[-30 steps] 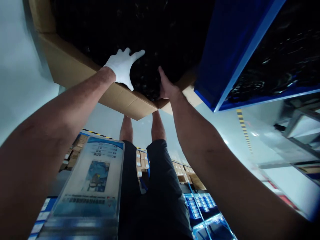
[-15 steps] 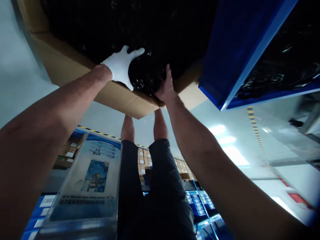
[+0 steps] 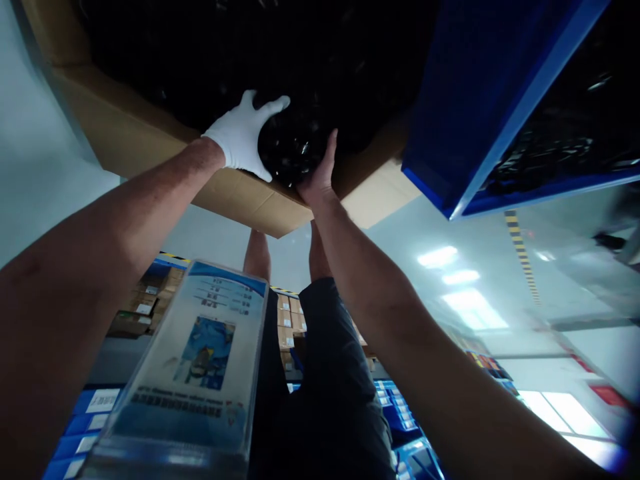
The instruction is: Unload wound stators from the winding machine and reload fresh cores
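A cardboard box [image 3: 250,200] holds a mass of small shiny black parts [image 3: 300,143], too dark to make out singly. Over its near edge reaches my left hand [image 3: 243,137], in a white glove, fingers spread and curved against the parts. My right hand [image 3: 320,177] is bare and faces it across the same parts. Its thumb points up, away from the other fingers, which are partly hidden in the dark. A mound of the black parts lies between my two hands.
A blue bin [image 3: 465,193] with more black parts stands right of the box. A badge in a clear holder [image 3: 200,360] hangs below my chest. Yellow-black tape [image 3: 523,257] marks the floor. Cartons [image 3: 290,323] and blue bins [image 3: 83,427] appear lower down.
My right hand has shifted left, closer to my left hand, along the box edge. The left hand stays nearly in place. The badge has swung to the right.
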Demonstrator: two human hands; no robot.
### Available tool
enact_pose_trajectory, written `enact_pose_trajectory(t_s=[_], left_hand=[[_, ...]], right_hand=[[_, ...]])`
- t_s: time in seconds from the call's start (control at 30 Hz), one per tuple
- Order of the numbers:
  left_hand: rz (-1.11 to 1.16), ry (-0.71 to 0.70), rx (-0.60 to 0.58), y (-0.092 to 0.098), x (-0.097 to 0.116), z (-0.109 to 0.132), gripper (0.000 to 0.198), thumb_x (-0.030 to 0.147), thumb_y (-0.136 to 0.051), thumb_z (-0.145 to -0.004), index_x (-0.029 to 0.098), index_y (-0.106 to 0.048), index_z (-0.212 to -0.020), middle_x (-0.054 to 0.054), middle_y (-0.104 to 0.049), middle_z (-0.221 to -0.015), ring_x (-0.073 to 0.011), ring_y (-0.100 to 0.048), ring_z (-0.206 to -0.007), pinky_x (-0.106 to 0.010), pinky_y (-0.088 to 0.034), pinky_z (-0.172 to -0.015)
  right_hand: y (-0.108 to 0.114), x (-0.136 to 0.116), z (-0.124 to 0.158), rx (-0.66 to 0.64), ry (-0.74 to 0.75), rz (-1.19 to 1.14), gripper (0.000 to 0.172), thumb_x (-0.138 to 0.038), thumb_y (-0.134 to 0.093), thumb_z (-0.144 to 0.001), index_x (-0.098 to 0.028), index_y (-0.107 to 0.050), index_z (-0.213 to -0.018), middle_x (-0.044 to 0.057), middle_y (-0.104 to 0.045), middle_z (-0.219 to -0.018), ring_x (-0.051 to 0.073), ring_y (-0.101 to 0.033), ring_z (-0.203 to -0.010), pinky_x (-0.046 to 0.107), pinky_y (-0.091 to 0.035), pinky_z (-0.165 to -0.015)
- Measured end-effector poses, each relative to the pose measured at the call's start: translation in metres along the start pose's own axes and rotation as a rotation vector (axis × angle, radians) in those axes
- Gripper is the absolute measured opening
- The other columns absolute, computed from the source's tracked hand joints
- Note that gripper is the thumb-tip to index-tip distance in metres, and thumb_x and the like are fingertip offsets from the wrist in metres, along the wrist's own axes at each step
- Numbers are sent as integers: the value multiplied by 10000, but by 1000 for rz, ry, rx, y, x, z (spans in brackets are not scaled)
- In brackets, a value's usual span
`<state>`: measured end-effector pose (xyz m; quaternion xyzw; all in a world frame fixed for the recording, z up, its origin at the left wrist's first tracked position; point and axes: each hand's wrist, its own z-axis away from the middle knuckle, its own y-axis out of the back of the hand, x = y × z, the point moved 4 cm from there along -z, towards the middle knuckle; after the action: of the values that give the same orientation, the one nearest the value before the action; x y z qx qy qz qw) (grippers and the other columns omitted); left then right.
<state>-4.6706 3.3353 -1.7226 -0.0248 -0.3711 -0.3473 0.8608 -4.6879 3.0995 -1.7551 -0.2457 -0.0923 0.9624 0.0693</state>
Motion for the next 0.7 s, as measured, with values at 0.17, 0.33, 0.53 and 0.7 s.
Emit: enact_pose_trajectory(t_s=[0.17, 0.33, 0.53, 0.7], left_hand=[[-21, -12, 33, -7, 4, 1, 1654, 817, -897, -316, 447, -298, -1812, 62, -79, -1939, -350, -563, -1541, -529, -406, -1318], [-38, 21, 92, -10, 7, -4, 1521, 780, -886, -452, 503, -264, -1812, 57, -178, -1909, -359, -645, -1394, -601, -479, -1253], [-30, 39, 104, -10, 10, -5, 1608, 801, -919, -364, 549, -264, -1811, 85, -197, -1903, -381, -620, -1403, -596, -473, -1229], [-3, 66, 132, -12, 12, -5, 1591, 843, -888, -342, 559, -308, -1796, 80, -212, -1906, -417, -627, -1413, -613, -459, -1185]], right_hand=[[-3, 1, -5, 64, -16, 43, 779, -1024, -471, -837, -398, -763, -1197, -18, -798, -1398, 221, -376, -1720, 632, -323, -1425], [-5, 1, -32, 20, -93, -10, 838, -1107, -604, -594, -358, -687, -960, 37, -855, -1161, 64, -149, -1727, 371, -123, -1409], [-9, -13, -41, -28, -156, -75, 695, -1026, -709, -469, -458, -450, -774, 59, -848, -1046, 2, -66, -1721, 306, -159, -1359], [-25, -13, -36, 40, -142, -7, 721, -943, -745, -375, -464, -610, -897, 16, -845, -1274, 70, -11, -1770, 313, -114, -1410]])
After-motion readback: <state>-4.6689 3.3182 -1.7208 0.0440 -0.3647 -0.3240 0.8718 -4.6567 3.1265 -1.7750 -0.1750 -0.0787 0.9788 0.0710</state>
